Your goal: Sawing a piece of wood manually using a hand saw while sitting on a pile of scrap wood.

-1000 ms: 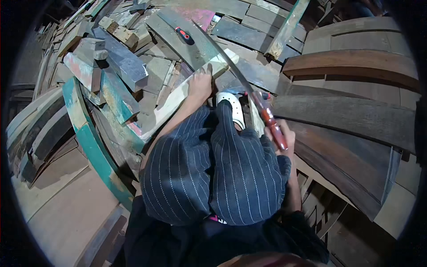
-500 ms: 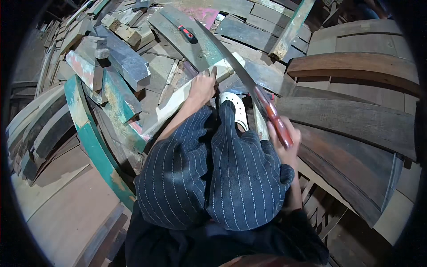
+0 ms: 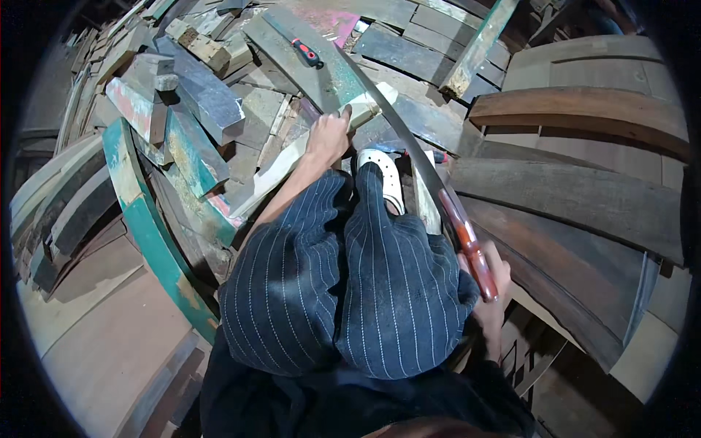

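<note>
My left hand (image 3: 328,137) is closed round a long pale wooden beam (image 3: 276,166) that slants from lower left to upper right. The beam's far end juts out past my fingers. In my right hand (image 3: 495,274), low beside my right knee, is the red-brown wooden handle of a long, narrow-bladed machete (image 3: 400,130). Its dark blade reaches up and left, passing over or beside the beam's far end; contact cannot be made out. A white clog (image 3: 381,175) on my foot is between the beam and the blade.
A red-and-black handled tool (image 3: 307,53) lies on a greenish board (image 3: 328,77) ahead. Painted wood blocks (image 3: 201,98) pile up at left, beside a curved teal plank (image 3: 157,237). Dark planks (image 3: 548,197) and a brown beam (image 3: 577,117) lie at right.
My right hand has drawn the machete back toward me, down and slightly right. My left hand has shifted slightly, still on the beam.
</note>
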`<state>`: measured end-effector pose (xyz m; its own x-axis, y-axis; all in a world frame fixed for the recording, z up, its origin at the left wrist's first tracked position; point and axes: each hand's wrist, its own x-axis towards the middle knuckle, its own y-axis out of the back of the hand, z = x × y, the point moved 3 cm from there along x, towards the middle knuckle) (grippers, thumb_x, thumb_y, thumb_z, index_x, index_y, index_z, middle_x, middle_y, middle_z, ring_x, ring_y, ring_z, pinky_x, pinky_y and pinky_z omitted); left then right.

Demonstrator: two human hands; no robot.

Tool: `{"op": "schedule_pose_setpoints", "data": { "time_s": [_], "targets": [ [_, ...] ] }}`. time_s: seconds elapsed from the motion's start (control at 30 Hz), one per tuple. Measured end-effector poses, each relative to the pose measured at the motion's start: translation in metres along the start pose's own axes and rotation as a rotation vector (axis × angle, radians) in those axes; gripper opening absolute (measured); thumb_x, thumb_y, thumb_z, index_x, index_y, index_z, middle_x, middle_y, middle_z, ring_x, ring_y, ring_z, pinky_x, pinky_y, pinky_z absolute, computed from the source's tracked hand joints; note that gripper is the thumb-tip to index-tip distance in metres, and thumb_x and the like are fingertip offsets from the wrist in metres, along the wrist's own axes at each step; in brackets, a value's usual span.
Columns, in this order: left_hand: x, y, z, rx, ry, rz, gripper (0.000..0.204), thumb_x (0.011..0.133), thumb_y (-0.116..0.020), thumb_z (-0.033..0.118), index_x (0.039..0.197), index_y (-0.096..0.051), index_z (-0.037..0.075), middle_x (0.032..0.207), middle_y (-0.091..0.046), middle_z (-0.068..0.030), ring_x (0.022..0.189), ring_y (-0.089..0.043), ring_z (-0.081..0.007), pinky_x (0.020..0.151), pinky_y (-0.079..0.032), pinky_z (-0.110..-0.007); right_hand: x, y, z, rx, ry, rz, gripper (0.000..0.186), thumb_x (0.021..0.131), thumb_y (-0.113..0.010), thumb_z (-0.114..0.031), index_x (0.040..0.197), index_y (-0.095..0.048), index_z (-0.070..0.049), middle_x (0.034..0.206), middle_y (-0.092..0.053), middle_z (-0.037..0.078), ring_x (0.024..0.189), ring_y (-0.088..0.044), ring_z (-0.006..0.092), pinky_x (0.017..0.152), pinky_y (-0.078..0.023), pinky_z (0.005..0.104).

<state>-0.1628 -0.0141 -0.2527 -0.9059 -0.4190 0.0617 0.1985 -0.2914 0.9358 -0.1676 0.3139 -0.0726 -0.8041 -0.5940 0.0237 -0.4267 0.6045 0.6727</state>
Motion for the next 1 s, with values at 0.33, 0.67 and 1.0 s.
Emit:
{"op": "schedule_pose_setpoints", "data": {
  "time_s": [0.33,0.67,1.0],
  "targets": [
    [0.000,-0.024,-0.010,0.083,-0.040,0.058,0.053,0.075,-0.056,0.002,0.128,-0.047,-0.003,0.094,-0.063,-0.0255,0.091,-0.062,-0.0398,0.075,-0.053,-0.047,0.063,-0.061,0.024,0.206,0.113,-0.033,0.018,0.081,-0.070,-0.008,0.090,-0.056,-0.002,0.062,-0.054,0.015,0.050,-0.057,0.0254,0.049,-0.041,0.0331],
    [0.003,-0.025,0.006,0.080,-0.079,-0.050,0.053,0.075,-0.056,0.003,0.127,-0.046,-0.007,0.094,-0.061,-0.0260,0.089,-0.063,-0.0377,0.073,-0.054,-0.045,0.039,-0.037,0.022,0.076,-0.151,-0.045,0.018,0.081,-0.070,-0.017,0.092,-0.059,-0.008,0.072,-0.063,0.014,0.071,-0.066,0.0277,0.063,-0.048,0.0343],
    [-0.004,-0.007,-0.003,0.006,-0.017,0.001,0.035,0.077,-0.055,0.005,0.110,-0.056,-0.007,0.082,-0.063,-0.0264,0.079,-0.064,-0.0406,0.070,-0.054,-0.046,0.009,-0.032,0.023,0.088,-0.098,-0.012,0.015,0.082,-0.068,-0.011,0.091,-0.057,-0.003,0.066,-0.057,0.014,0.054,-0.057,0.0315,0.055,-0.044,0.0346]
  ]
}}
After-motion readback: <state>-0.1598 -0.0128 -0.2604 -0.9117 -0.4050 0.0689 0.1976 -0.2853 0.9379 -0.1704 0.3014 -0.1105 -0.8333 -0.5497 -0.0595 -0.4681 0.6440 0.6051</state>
